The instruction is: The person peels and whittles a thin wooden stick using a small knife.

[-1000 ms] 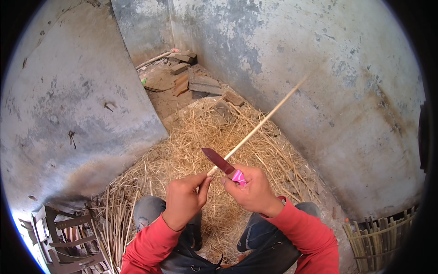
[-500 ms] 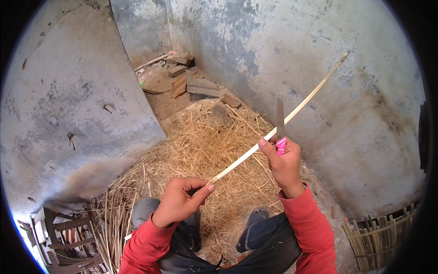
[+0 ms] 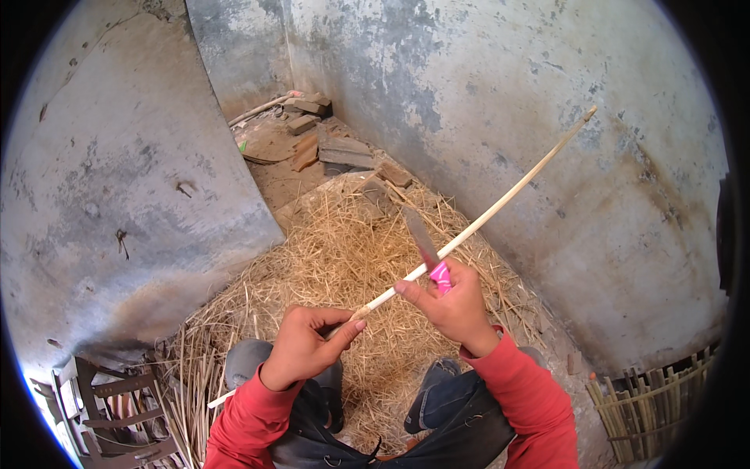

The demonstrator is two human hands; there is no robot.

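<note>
The left hand [image 3: 301, 348] pinched the lower part of a long pale stick [image 3: 500, 207] slanting up over the straw pile [image 3: 336, 258], while the right hand [image 3: 453, 305] gripped a pink-handled knife [image 3: 426, 250], its fingers closed, blade laid against the stick.

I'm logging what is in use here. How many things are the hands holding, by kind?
Pale stick, held by left hand and right hand: 1
Pink-handled knife, in right hand: 1
Total: 2
</note>
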